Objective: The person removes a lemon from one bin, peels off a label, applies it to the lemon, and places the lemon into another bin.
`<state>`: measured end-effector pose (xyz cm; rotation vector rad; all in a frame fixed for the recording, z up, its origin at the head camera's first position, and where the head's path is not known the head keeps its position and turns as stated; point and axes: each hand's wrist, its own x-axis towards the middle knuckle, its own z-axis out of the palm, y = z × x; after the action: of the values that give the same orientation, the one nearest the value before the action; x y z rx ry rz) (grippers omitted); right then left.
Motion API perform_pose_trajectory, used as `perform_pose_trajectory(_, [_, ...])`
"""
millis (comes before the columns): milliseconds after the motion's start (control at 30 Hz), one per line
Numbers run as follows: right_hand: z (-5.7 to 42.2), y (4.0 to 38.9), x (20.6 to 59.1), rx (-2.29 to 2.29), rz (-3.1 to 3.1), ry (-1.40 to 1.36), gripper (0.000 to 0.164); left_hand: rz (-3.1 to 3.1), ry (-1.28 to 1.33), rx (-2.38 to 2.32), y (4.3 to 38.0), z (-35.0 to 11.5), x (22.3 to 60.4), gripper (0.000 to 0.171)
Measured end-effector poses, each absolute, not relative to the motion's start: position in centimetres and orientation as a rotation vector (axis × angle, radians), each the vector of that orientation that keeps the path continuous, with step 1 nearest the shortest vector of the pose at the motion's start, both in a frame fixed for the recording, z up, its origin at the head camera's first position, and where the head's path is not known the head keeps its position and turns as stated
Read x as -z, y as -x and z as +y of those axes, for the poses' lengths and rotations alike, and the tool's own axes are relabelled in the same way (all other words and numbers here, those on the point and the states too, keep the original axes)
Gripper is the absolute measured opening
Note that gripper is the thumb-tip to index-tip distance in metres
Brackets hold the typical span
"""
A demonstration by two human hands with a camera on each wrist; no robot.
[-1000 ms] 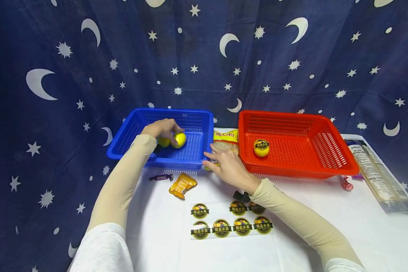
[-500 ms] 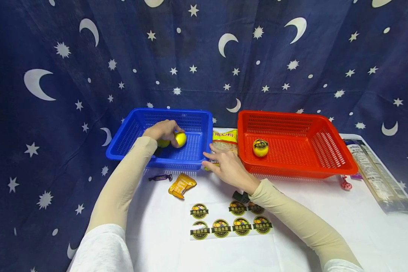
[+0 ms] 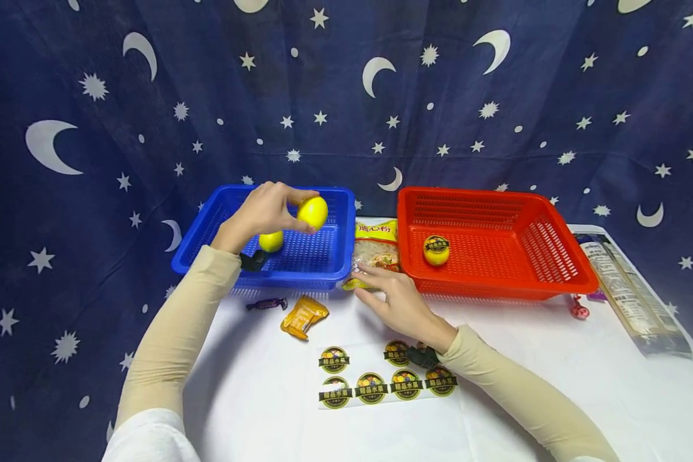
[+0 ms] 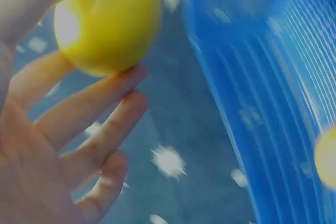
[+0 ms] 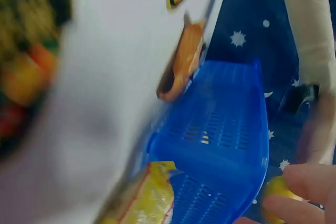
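Observation:
In the head view my left hand (image 3: 262, 210) holds a yellow lemon (image 3: 313, 213) between thumb and fingers, raised over the blue basket (image 3: 326, 253). The left wrist view shows that lemon (image 4: 113, 24) with a small green spot at its end. Another lemon (image 3: 271, 241) lies in the blue basket. My right hand (image 3: 403, 303) holds nothing; its fingers are spread loosely by the near end of a yellow-topped clear food packet (image 3: 375, 251) between the baskets. In front of it lies a sheet of round black-and-gold fruit stickers (image 3: 371, 387).
A red basket (image 3: 485, 247) on the right holds a stickered lemon (image 3: 437, 255). An orange-wrapped snack (image 3: 304, 317) and a purple-wrapped candy (image 3: 267, 303) lie before the blue basket. At the right are a red-wrapped lollipop (image 3: 579, 307) and a long clear packet (image 3: 629, 295).
My left hand has lifted the lemon up from the blue basket's floor. My right hand has drawn slightly back toward me, off the blue basket's edge.

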<state>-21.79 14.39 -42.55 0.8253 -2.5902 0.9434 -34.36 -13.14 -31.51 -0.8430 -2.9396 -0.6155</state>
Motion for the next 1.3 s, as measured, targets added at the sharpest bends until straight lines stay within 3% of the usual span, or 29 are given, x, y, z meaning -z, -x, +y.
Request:
perform_pose_trajectory(133, [15.9, 20.3, 43.2, -1.049, -2.609, -0.818, 0.041, -2.725, 0.881, 0.655, 28.8, -11.7, 32.1, 0.076])
perform_pose_trajectory(267, [17.3, 19.3, 43.6, -1.178, -2.646, -0.799, 0.043, -2.598, 0.903, 0.777, 24.0, -9.6, 35.3, 0.074])
perform_pose_trajectory(433, [18.5, 18.8, 43.8, -1.327, -2.676, -0.784, 0.045, -2.655, 0.867, 0.877, 20.7, -7.3, 39.6, 0.074])
perform_pose_trajectory(767, [19.0, 19.2, 44.7, -1.362, -2.802, -0.793, 0.051, -2.797, 0.772, 0.971, 20.9, -4.3, 44.5, 0.074])
perform_pose_trajectory(1300, [18.8, 19.9, 45.9, -1.186, -2.899, -0.760, 0.052, -2.906, 0.849, 0.916, 21.3, -4.0, 45.7, 0.076])
